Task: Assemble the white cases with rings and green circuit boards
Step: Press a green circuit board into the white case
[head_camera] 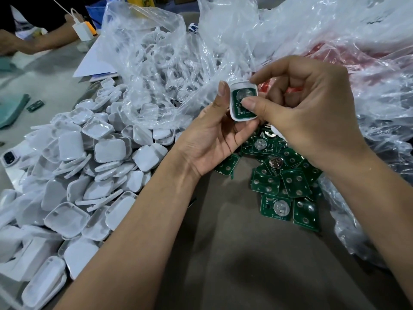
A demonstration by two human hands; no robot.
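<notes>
White case (233, 103) sat upright in my left hand (214, 139), fingers curled round it; my right hand (312, 113) pinched the green board (240, 101) from its right, pressing in.

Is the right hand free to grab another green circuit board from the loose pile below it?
Probably not yet: the right hand pinches the white square case that the left hand holds. The green circuit board pile itself lies uncovered.

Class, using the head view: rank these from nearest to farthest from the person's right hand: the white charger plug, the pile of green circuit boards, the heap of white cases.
From the right hand:
1. Pile of green circuit boards, just below it.
2. Heap of white cases, left, past the other hand.
3. White charger plug, far upper left.
</notes>
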